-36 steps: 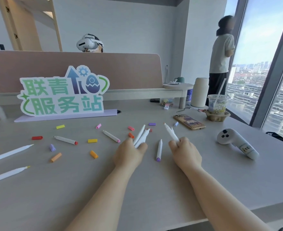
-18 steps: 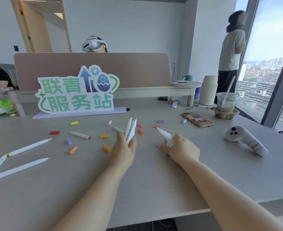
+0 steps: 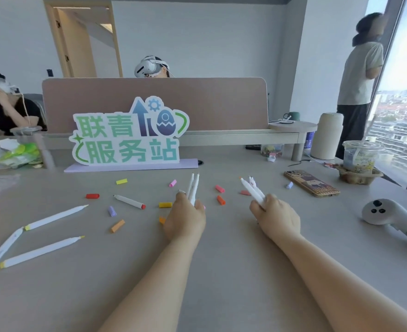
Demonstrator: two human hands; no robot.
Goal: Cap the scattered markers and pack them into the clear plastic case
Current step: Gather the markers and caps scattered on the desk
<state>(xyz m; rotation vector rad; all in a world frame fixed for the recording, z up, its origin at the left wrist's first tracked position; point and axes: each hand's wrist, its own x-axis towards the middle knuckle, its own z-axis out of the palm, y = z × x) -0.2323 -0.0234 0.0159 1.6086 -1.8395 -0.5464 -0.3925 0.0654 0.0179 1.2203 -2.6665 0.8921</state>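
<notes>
Left grip (image 3: 185, 220) closed round a bundle of white markers (image 3: 193, 188), tips pointing up and away. Right grip (image 3: 278, 218) closed round a second bundle (image 3: 252, 191), tips angled up-left. On the counter (image 3: 221, 271) between the grips: pink cap (image 3: 219, 188), orange cap (image 3: 221, 200). Just left of left grip: yellow cap (image 3: 165, 204); further left, red-ended marker (image 3: 129, 201), then three long markers (image 3: 56, 217). Right of right grip: phone (image 3: 311, 183), controller (image 3: 389, 219).

One wide-angle view is taken from head height, faced forward and down over the tabletop (image 3: 233, 283); the left hand (image 3: 185, 220) and right hand (image 3: 279, 220) are caught close, mid-frame.
</notes>
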